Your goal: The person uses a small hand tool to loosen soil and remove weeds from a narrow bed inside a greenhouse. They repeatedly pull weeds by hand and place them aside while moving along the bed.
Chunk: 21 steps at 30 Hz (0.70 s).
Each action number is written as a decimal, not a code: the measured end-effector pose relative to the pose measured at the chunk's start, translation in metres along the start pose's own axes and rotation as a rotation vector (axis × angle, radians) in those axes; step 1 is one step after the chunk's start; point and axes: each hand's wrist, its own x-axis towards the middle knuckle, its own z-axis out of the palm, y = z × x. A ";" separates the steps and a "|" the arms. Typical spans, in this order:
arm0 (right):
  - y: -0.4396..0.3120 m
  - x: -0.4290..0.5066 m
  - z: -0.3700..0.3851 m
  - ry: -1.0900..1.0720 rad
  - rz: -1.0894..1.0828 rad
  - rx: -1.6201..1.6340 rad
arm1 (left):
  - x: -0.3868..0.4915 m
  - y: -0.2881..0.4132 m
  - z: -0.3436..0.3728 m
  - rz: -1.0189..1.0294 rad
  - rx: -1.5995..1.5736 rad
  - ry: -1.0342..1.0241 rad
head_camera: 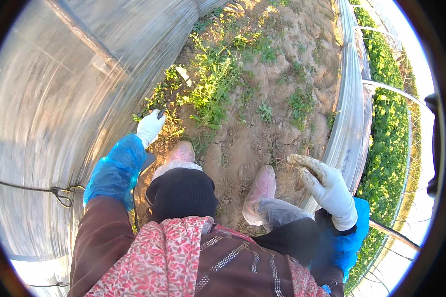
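Note:
My left hand (150, 126), in a white glove with a blue plastic sleeve above it, is closed around the dark handle of a small hand tool (162, 111). The tool points up and right towards low weeds; its far end is hard to make out. Green weeds (213, 81) grow in a clump just beyond it. On the right, my right hand (321, 185), in a white glove with soiled fingers, hangs over bare soil. Its fingers are partly spread and nothing shows between them. Both boots (262, 182), under clear plastic covers, stand on the soil.
A plastic film wall (78, 111) rises along the left, with a dark cord (18, 186) across it. Rolled clear film (347, 92) edges the soil strip on the right, beside curved hoops (397, 91) and leafy green plants (384, 130). Small weeds (264, 112) dot the ground.

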 end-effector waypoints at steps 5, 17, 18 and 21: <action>0.015 0.043 0.037 -0.262 0.082 -0.036 | 0.069 0.041 0.058 0.068 0.089 -0.024; 0.065 0.293 0.237 -0.155 -0.124 -0.488 | 0.073 0.007 0.062 0.214 0.300 -0.070; 0.081 0.310 0.241 -0.144 -0.025 -0.561 | 0.076 0.012 0.061 0.198 0.309 -0.089; 0.138 0.328 0.246 0.026 0.303 -0.811 | 0.081 0.023 0.056 0.333 0.258 -0.020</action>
